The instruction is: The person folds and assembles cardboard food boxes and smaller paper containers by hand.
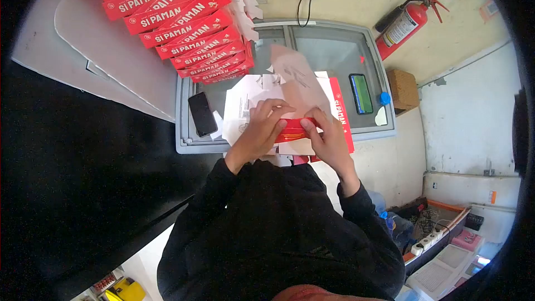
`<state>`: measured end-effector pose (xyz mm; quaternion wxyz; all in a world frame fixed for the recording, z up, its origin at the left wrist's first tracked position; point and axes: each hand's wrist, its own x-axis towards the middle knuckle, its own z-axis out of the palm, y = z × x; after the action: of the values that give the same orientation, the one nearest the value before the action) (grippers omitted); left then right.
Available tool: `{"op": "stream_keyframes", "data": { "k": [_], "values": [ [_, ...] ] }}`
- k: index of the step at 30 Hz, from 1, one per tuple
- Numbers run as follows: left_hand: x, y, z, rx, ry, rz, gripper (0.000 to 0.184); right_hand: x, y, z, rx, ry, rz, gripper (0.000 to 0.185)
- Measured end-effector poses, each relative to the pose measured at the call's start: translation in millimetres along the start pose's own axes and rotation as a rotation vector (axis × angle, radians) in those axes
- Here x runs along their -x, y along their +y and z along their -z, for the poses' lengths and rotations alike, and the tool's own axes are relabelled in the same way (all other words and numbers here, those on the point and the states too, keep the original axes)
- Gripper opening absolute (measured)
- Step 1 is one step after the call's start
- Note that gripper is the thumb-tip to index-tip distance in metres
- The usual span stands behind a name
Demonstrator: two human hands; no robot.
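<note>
A flat-laid cardboard box [237, 106] with a white inside lies in front of me on the freezer's glass top. Its red printed side [341, 114] shows at the right. Between my hands is a red cardboard flap [292, 131] with small yellow print. My left hand [261, 128] is closed on the flap's left end, thumb on the near face. The right end is pinched by my right hand [330, 140], its thumb and fingers bent around the edge. A sheet of thin translucent paper [301, 72] rises just beyond my fingers, partly over the white cardboard.
Stacked red "SI PAMAN" boxes [195, 36] tower at the back left. A dark phone [202, 114] lies left of the cardboard, and a phone with a lit screen [361, 93] lies right on the freezer [329, 39]. A fire extinguisher [402, 27] hangs on the wall.
</note>
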<state>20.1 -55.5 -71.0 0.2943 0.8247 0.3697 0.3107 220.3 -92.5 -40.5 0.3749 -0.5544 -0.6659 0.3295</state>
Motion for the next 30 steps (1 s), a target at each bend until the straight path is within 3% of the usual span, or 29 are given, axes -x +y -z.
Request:
{"op": "stream_keyframes", "data": {
  "k": [1, 3, 5, 6, 9, 11, 12, 14, 15, 17, 20, 27, 30],
  "values": [
    [0, 6, -3, -0.02, -0.006, -0.002, 0.041, 1, -2, 0, -0.081, 0.007, -0.044, 0.018],
    [5, 4, -28, 0.126, 0.024, -0.082, 0.071, 1, 8, 0, -0.099, 0.116, -0.031, 0.019],
    [6, 18, -36, 0.077, 0.007, -0.201, 0.079, -2, 22, -9, -0.024, 0.33, 0.045, 0.022],
    [5, 9, -49, 0.138, 0.141, -0.322, 0.081, -6, 32, -10, 0.016, 0.394, 0.036, 0.031],
    [14, -26, -59, 0.035, 0.335, -0.036, 0.081, -37, 112, 5, 0.085, 0.665, 0.183, 0.038],
    [24, -61, -45, -0.172, 0.422, 0.231, 0.08, -63, 150, 20, -0.204, 0.708, 0.02, 0.046],
    [34, -99, -45, -0.256, 0.48, 0.298, 0.076, -78, 162, 26, -0.204, 0.782, 0.013, 0.045],
    [49, -134, -34, -0.143, 0.59, 0.593, 0.07, -91, 197, 43, -0.493, 0.769, -0.147, 0.043],
    [59, -162, -33, -0.016, 0.505, 0.685, 0.066, -92, 219, 51, -0.638, 0.761, -0.231, 0.042],
    [73, -224, -39, 0.237, 0.327, 0.856, 0.058, -82, 249, 64, -0.56, 0.752, -0.245, 0.042],
    [75, -237, -33, 0.569, 0.143, 0.926, 0.043, -38, 256, 71, -0.638, 0.7, -0.302, 0.045],
    [56, -200, -31, 0.826, 0.145, 0.869, 0.03, 62, 269, 44, -0.73, 0.492, -0.444, 0.047],
    [52, -200, -36, 0.886, 0.134, 0.961, 0.031, 65, 253, 52, -0.777, 0.44, -0.477, 0.048]
  ]
}}
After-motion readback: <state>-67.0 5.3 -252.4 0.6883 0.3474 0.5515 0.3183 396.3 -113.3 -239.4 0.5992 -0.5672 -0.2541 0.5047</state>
